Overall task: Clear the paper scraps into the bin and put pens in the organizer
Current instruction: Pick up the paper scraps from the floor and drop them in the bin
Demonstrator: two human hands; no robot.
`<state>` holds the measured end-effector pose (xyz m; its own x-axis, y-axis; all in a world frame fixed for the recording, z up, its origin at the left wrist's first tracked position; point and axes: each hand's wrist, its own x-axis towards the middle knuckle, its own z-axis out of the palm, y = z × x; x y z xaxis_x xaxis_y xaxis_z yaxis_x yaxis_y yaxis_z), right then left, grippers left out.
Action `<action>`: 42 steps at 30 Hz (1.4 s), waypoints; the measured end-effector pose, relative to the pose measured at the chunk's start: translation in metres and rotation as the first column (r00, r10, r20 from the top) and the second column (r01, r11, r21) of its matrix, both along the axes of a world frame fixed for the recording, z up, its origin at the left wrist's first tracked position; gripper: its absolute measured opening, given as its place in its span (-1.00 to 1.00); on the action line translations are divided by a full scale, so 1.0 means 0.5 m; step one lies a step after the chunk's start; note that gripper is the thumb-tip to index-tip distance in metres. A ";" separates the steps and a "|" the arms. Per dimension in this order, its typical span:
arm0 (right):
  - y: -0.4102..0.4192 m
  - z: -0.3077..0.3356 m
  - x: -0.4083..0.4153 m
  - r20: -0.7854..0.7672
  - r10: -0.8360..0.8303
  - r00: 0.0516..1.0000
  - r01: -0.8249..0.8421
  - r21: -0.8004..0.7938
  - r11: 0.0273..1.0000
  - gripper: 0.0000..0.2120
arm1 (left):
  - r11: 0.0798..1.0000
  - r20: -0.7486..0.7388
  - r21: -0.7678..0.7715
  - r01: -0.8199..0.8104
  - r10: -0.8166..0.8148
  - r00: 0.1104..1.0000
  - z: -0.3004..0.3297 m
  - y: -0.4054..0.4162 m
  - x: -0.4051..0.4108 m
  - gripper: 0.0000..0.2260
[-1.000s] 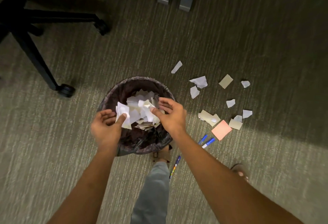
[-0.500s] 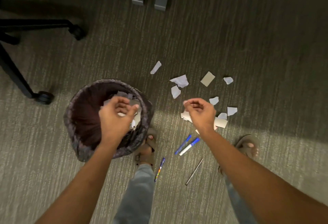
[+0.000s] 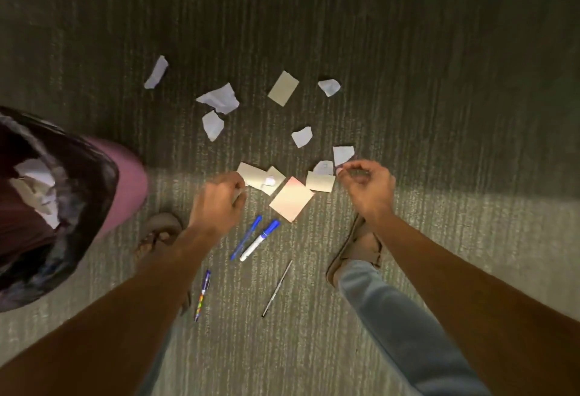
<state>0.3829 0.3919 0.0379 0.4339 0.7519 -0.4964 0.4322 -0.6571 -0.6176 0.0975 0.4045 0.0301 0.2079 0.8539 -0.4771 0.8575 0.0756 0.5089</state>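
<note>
Both hands have left the bin (image 3: pixel 94 176) and now reach over the paper scraps (image 3: pixel 219 100) on the carpet (image 3: pixel 439 81). The left hand (image 3: pixel 216 204) and right hand (image 3: pixel 368 190) hang with fingers loosely curled, holding nothing visible. A pink sticky note (image 3: pixel 291 198) lies between them; blue pens (image 3: pixel 255 240) lie just nearer the feet.

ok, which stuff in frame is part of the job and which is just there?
Job:
- paper scraps on the carpet
- pink note
- blue pen
- white marker
- multicoloured pen
- thin dark pen
- bin, paper already inside
- left hand, right hand

Just there:
- carpet
- sandals
</note>
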 end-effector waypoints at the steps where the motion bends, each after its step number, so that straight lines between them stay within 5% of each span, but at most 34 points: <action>1: -0.006 -0.025 0.015 0.032 0.040 0.999 -0.039 -0.027 0.999 -0.92 | 0.999 -0.057 -0.014 0.032 -0.033 0.998 -0.026 0.000 0.012 -0.85; 8: -0.038 -0.192 0.055 0.267 0.467 0.843 -0.450 -0.127 0.884 -0.72 | 0.964 -0.389 -0.048 0.260 -0.258 0.884 -0.200 0.016 0.078 -0.40; 14: -0.043 -0.281 0.020 0.310 0.529 0.790 -0.490 -0.197 0.849 -0.52 | 0.950 -0.489 -0.031 0.311 -0.286 0.824 -0.267 0.002 0.073 -0.46; 18: -0.045 -0.294 0.008 0.296 0.437 0.849 -0.406 -0.163 0.899 -0.49 | 0.973 -0.457 0.006 0.233 -0.204 0.866 -0.273 0.012 0.051 -0.57; 23: -0.048 -0.276 0.024 0.071 0.260 0.963 -0.255 -0.076 0.964 -0.57 | 0.989 -0.286 -0.098 0.112 -0.136 0.949 -0.255 0.030 0.016 -0.73; 31: -0.056 -0.239 0.073 -0.156 0.268 0.951 -0.289 -0.138 0.947 -0.77 | 0.992 -0.041 -0.124 0.020 -0.026 0.999 -0.205 0.043 0.017 -0.79; 35: -0.028 -0.241 0.075 -0.090 0.224 0.970 -0.232 -0.082 0.969 -0.87 | 0.992 -0.001 -0.098 0.084 -0.084 0.996 -0.202 0.058 0.056 -0.87; 42: 0.021 -0.273 0.034 0.178 0.525 0.833 -0.514 -0.103 0.851 -0.89 | 0.984 -0.148 -0.082 0.159 -0.169 0.974 -0.252 0.037 0.107 -0.81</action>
<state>0.4001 0.4026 -0.0988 0.0763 0.8704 -0.4863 0.8246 -0.3293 -0.4600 0.1510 0.4229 -0.0958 0.2618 0.7778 -0.5713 0.9287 -0.0421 0.3684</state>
